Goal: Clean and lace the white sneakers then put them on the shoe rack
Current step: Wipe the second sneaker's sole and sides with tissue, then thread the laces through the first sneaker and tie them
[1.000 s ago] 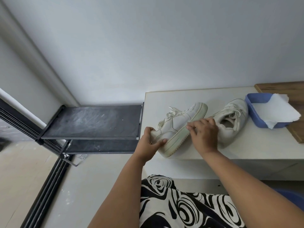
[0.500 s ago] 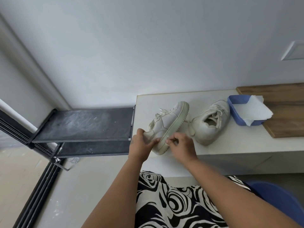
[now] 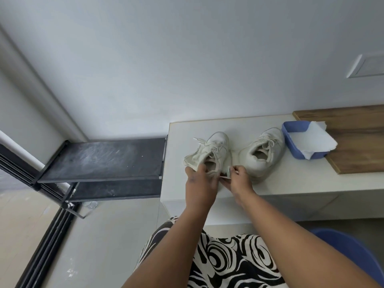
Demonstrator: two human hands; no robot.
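Observation:
Two white laced sneakers stand on a white bench (image 3: 291,183). The left sneaker (image 3: 214,150) sits upright with its toe pointing away from me. My left hand (image 3: 198,179) grips its heel collar on the left side. My right hand (image 3: 239,179) pinches the heel on the right side, with a small pale scrap between the fingers. The right sneaker (image 3: 262,151) stands untouched just right of my hands. The black shoe rack (image 3: 104,161) stands left of the bench, its dusty top shelf bare.
A blue tub (image 3: 297,142) with white paper (image 3: 311,140) in it sits at the bench's right, partly on a wooden board (image 3: 357,142). A blue stool (image 3: 353,252) shows at lower right. Pale floor lies below the rack.
The left sneaker has been turned from lying on its side to upright, toe away. My right hand moved from its sole to the heel; my left hand stays at the heel.

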